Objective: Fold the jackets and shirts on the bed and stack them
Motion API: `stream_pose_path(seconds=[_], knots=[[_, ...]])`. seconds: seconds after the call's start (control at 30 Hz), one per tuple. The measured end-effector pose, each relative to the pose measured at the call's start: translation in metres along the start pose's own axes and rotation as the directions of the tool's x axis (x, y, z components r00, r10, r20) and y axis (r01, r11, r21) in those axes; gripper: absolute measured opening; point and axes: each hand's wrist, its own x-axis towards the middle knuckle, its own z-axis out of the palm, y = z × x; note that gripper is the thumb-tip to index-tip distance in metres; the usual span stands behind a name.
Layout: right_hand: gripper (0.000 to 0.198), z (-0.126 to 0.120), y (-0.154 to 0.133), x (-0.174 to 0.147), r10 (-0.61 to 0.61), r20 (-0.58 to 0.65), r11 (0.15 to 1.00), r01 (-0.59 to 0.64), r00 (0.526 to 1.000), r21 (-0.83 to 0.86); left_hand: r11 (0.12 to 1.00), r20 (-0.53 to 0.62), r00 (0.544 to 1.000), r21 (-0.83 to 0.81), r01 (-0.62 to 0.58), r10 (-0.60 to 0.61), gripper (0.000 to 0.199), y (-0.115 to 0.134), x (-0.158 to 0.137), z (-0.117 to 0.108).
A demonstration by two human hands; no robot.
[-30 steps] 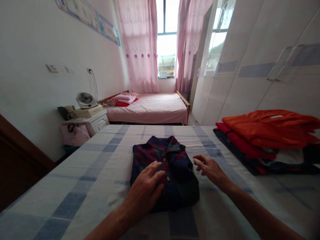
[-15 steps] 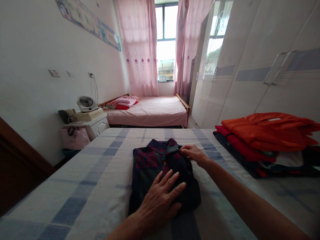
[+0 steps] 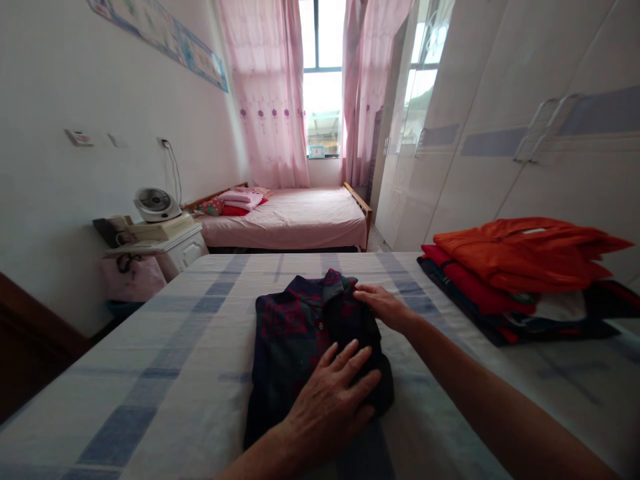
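A folded dark collared shirt, navy and green with red patterns, lies on the bed covering in front of me, its collar pointing away. My left hand rests flat over the lower right part of the shirt, fingers spread. At the right side of the collar, my right hand has its fingers together on the fabric edge, the thumb hidden from view. A small button shows below the collar.
To the right stands a stack of folded clothes with an orange garment on top. Everything lies on a white and blue checked sheet. Beyond are a pink bed, a small fan on a cabinet, and a wardrobe.
The view has shifted slightly to the right. My right fingers look straighter at the collar, whose right flap appears a little more raised. My left hand stays on the shirt.
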Motion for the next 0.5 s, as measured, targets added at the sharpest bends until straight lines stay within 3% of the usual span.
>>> stream_pose_path(seconds=[0.1, 0.2, 0.33, 0.4, 0.5], knots=[[0.021, 0.001, 0.004, -0.003, 0.084, 0.115, 0.989, -0.096, 0.99, 0.109, 0.999, -0.038, 0.999, 0.021, 0.039, -0.038, 0.047, 0.002, 0.002, -0.003], [0.024, 0.003, 0.004, -0.006, 0.089, 0.171, 0.97, -0.125, 0.981, 0.21, 0.986, -0.045, 0.993, 0.117, 0.115, -0.111, 0.048, 0.002, 0.017, -0.012], [0.03, 0.002, 0.007, -0.009, 0.057, 0.18, 0.946, -0.111, 0.982, 0.305, 0.974, -0.005, 0.992, 0.192, 0.122, -0.123, 0.02, -0.005, 0.034, -0.019], [0.033, -0.002, 0.013, -0.011, 0.061, 0.176, 0.936, -0.117, 0.983, 0.332, 0.98, -0.123, 0.978, 0.089, 0.18, -0.169, 0.017, -0.011, 0.031, -0.018], [0.037, -0.009, 0.023, -0.011, 0.086, 0.164, 0.92, -0.142, 0.983, 0.365, 0.97, -0.342, 0.909, -0.137, 0.202, -0.238, 0.018, -0.019, 0.016, -0.014]])
